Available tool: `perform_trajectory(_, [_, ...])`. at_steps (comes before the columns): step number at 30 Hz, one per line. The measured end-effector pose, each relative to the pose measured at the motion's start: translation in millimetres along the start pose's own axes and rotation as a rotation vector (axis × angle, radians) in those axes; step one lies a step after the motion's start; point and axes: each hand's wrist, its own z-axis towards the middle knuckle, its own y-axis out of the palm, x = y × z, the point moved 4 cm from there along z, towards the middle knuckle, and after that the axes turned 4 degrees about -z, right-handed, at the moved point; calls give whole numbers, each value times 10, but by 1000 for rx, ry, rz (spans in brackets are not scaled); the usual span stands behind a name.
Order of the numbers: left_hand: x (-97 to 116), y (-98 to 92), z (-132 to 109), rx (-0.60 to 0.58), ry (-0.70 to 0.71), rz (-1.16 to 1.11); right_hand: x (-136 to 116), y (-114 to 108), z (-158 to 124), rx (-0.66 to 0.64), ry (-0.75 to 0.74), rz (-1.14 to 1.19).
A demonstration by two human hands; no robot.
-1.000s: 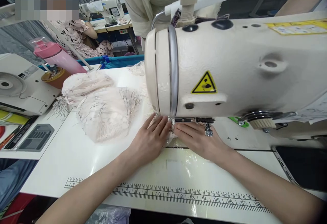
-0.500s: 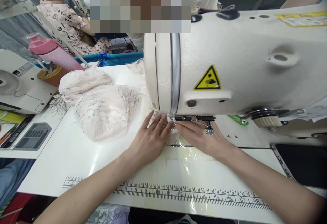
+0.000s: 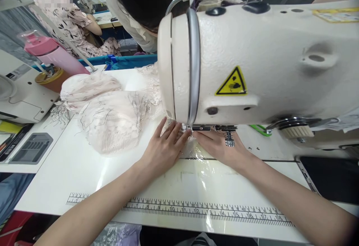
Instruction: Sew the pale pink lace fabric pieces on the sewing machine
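Note:
A white sewing machine [image 3: 258, 62] stands over the white table, its presser foot area [image 3: 188, 127] just in front of my fingers. My left hand [image 3: 164, 147] lies palm down with the fingers spread, touching pale lace-like fabric [image 3: 170, 131] left of the needle area. From the other side my right hand [image 3: 217, 147] reaches in, fingers stretched out flat with tips close to my left index finger. Part of that hand is hidden behind the machine's metal fittings. More of the pale pink gathered fabric [image 3: 112, 122], with loose dark threads, lies bunched to the left.
A printed ruler [image 3: 185, 209] runs along the table's front edge. On the right lies a black phone-like device [image 3: 328, 178]. At left are a pink bottle [image 3: 56, 53], a brown round container [image 3: 53, 77] and another machine [image 3: 25, 92]. Two people sit beyond the table.
The view has shifted slightly, so the machine and table appear a little displaced. Both hands stay at the needle area, with my left fingers barely moved.

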Motion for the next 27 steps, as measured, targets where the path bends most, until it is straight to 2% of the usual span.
perform_trajectory(3, [4, -23, 6, 45, 93, -42, -58, -58, 38, 97, -90, -179])
perform_trajectory(5, [1, -37, 2, 49, 157, -60, -80, -91, 79, 128, -98, -180])
perform_trajectory(10, [-46, -84, 9, 46, 152, -97, -125, -144, 151, 148, -125, -186])
perform_trajectory(16, [-84, -105, 29, 39, 127, -109, -191, -67, 146, 7, -204, -58])
perform_trajectory(19, [-95, -94, 26, 51, 118, -98, -223, -22, 127, -33, -186, -32])
perform_trajectory(27, [-125, -171, 41, 102, 166, -93, -249, -3, 125, -5, -148, 79])
